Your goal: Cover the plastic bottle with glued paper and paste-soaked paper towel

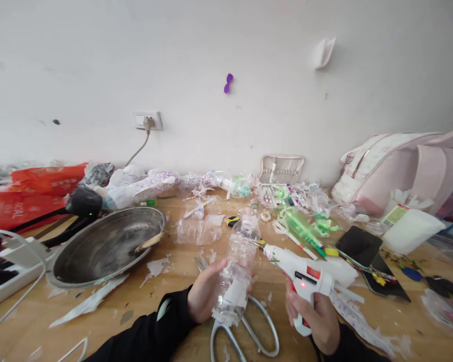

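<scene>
My left hand (206,292) is wrapped round a clear plastic bottle (237,281), which stands tilted up over the table with a white patch on its side. In my right hand (317,319) is a white hot glue gun (305,281) with a red light lit on its body. The gun's metal nozzle points left, close to the bottle's upper side; whether it touches I cannot tell. Beneath the bottle lie large metal scissors (266,327), their handles toward me and partly covered. A yellow and black tool (232,221) shows behind the bottle.
At left sits a metal basin (109,251) with a wooden-handled tool, beside a power strip (11,281) and cables. Plastic scraps and a green bottle (300,229) lie behind. To the right are a phone (358,246), a white paper roll (413,231) and a pink backpack (392,168).
</scene>
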The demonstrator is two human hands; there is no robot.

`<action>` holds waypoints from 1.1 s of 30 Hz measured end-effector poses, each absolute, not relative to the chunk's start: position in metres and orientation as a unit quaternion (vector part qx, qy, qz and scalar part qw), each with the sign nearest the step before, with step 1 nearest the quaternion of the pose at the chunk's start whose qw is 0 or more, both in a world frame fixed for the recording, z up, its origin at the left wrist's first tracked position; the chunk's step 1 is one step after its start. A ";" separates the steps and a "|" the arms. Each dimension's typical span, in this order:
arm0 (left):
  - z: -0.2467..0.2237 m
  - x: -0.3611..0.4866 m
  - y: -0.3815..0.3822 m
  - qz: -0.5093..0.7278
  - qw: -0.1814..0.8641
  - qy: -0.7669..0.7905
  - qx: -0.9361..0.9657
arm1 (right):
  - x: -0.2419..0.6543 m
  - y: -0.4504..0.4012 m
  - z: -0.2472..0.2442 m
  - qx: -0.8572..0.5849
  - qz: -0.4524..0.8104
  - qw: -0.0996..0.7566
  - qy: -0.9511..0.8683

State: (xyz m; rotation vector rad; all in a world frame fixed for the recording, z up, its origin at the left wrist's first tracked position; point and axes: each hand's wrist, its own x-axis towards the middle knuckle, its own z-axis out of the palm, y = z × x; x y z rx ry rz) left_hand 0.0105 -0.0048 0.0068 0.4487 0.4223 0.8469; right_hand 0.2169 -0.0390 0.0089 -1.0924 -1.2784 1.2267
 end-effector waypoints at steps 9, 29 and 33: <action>0.012 0.012 -0.006 0.398 0.865 0.200 0.231 | 0.218 -0.041 0.008 -0.453 0.523 0.511 -0.510; 0.012 0.018 -0.012 0.447 0.809 0.255 0.284 | 0.215 -0.043 0.005 -0.462 0.509 0.524 -0.503; 0.012 0.018 -0.011 0.445 0.808 0.258 0.288 | 0.214 -0.044 0.002 -0.474 0.500 0.537 -0.487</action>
